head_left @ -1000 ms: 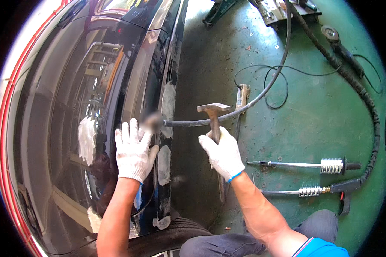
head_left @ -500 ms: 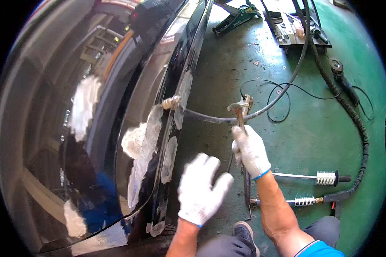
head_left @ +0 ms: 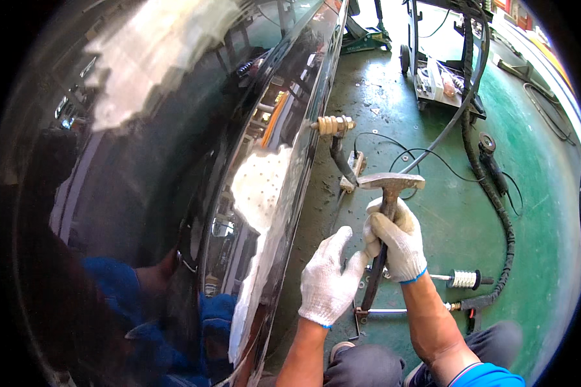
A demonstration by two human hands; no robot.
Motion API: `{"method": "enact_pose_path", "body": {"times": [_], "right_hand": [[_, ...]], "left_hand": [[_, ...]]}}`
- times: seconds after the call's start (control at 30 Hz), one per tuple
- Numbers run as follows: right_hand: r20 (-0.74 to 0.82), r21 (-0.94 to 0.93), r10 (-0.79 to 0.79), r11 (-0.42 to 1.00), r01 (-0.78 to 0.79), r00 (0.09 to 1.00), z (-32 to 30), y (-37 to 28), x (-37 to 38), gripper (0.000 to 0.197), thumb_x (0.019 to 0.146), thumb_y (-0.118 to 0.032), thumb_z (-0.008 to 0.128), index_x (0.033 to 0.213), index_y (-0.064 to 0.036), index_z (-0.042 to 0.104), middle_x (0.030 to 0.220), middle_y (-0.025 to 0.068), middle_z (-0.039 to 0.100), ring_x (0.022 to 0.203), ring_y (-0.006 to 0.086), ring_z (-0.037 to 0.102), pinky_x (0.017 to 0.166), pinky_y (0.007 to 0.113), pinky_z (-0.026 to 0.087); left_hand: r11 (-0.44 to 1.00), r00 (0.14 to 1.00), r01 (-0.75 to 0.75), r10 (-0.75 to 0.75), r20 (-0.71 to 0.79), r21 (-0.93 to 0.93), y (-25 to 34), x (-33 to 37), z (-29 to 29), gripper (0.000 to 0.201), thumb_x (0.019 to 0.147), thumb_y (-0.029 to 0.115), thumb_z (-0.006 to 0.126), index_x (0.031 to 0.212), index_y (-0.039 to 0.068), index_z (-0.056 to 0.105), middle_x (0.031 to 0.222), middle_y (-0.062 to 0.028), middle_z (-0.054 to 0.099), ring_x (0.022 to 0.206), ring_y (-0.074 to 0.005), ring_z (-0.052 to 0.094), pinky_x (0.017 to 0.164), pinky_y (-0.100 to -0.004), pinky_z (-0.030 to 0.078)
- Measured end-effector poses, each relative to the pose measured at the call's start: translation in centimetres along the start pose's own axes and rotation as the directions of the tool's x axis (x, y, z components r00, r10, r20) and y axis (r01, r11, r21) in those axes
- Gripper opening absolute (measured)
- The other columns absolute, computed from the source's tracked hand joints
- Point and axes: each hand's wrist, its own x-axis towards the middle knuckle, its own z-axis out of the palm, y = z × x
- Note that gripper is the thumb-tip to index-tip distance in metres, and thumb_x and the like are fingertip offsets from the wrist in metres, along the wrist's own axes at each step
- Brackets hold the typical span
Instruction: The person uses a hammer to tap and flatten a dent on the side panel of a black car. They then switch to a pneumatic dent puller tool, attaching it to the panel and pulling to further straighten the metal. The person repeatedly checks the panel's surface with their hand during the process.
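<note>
My right hand (head_left: 399, 240), in a white knit glove, grips a hammer (head_left: 391, 193) by its dark handle, with the narrow metal head uppermost. Close beside the handle's lower part is my gloved left hand (head_left: 328, 284); its fingers are apart and it holds nothing. To the left stands a dark, glossy car body panel (head_left: 168, 213). A pale, sanded patch (head_left: 261, 184) with small dots runs down it. At the panel's edge, beyond my hands, sits a brass-coloured ribbed fitting (head_left: 332, 126) with a dark cable or arm below it.
Slide hammers with ribbed weights (head_left: 465, 279) lie on the green floor at right. A thick wrapped cable (head_left: 505, 213) curves past them. Farther off are an angle grinder (head_left: 490, 155), a wheeled cart (head_left: 455, 100) and a green floor jack (head_left: 366, 41).
The view has shifted, with the panel looming larger. My hands are closer together, and the hammer is more upright, its head showing larger. My right hand still grips it.
</note>
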Motion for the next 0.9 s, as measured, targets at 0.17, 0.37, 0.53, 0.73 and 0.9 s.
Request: {"method": "enact_pose_path", "body": {"times": [0.17, 0.37, 0.53, 0.73, 0.9], "right_hand": [[-0.083, -0.086, -0.005, 0.996, -0.002, 0.997, -0.8, 1.9, 0.1, 0.021, 0.098, -0.015, 0.065, 0.113, -0.0012, 0.058, 0.073, 0.0054, 0.058, 0.053, 0.0114, 0.049, 0.048, 0.026, 0.040], [-0.071, -0.132, 0.008, 0.991, -0.017, 0.997, -0.9, 4.6, 0.6, 0.024, 0.097, -0.016, 0.068, 0.115, -0.0003, 0.062, 0.082, 0.0038, 0.060, 0.069, 0.0107, 0.055, 0.062, 0.025, 0.045], [-0.102, -0.337, -0.063, 0.941, 0.025, 0.993, 0.8, 3.1, 1.0, 0.026, 0.096, -0.021, 0.069, 0.114, -0.0028, 0.064, 0.080, -0.0028, 0.059, 0.057, 0.0045, 0.050, 0.050, 0.021, 0.040], [-0.125, -0.340, -0.357, 0.892, 0.298, 0.926, 1.0, -3.3, -0.6, 0.038, 0.101, -0.021, 0.064, 0.129, 0.0037, 0.060, 0.083, 0.0022, 0.061, 0.061, 0.0060, 0.054, 0.054, 0.020, 0.046], [-0.194, -0.301, -0.250, 0.936, 0.185, 0.949, -2.1, -0.1, 0.7, 0.030, 0.103, -0.024, 0.062, 0.120, 0.0008, 0.062, 0.080, 0.0013, 0.060, 0.056, 0.0069, 0.052, 0.050, 0.022, 0.046]], "left_hand": [[0.998, 0.999, -0.033, 0.032, -0.015, -0.054, 0.3, 0.4, -0.7, 0.045, 0.093, 0.025, 0.072, 0.131, 0.002, 0.063, 0.126, -0.0226, 0.068, 0.115, -0.0386, 0.067, 0.098, -0.0437, 0.054], [0.990, 0.973, -0.126, 0.112, -0.200, -0.057, 0.2, -0.2, -0.5, 0.044, 0.091, 0.019, 0.076, 0.128, -0.002, 0.064, 0.124, -0.0242, 0.068, 0.117, -0.0360, 0.068, 0.100, -0.0405, 0.053], [0.905, 0.890, -0.242, 0.351, -0.291, 0.351, 1.8, 1.2, -1.3, 0.054, 0.088, 0.017, 0.074, 0.137, -0.002, 0.059, 0.146, -0.0276, 0.052, 0.127, -0.0430, 0.060, 0.103, -0.0442, 0.053], [0.801, 0.810, -0.259, 0.485, -0.330, 0.540, 4.2, 3.9, 0.0, 0.062, 0.086, 0.018, 0.072, 0.138, -0.009, 0.052, 0.155, -0.0312, 0.041, 0.101, -0.0362, 0.067, 0.084, -0.0419, 0.058], [0.852, 0.863, -0.309, 0.438, -0.252, 0.422, 3.2, 4.4, 0.4, 0.058, 0.087, 0.017, 0.073, 0.137, -0.005, 0.054, 0.146, -0.0347, 0.049, 0.122, -0.0471, 0.062, 0.099, -0.0444, 0.056]]}}
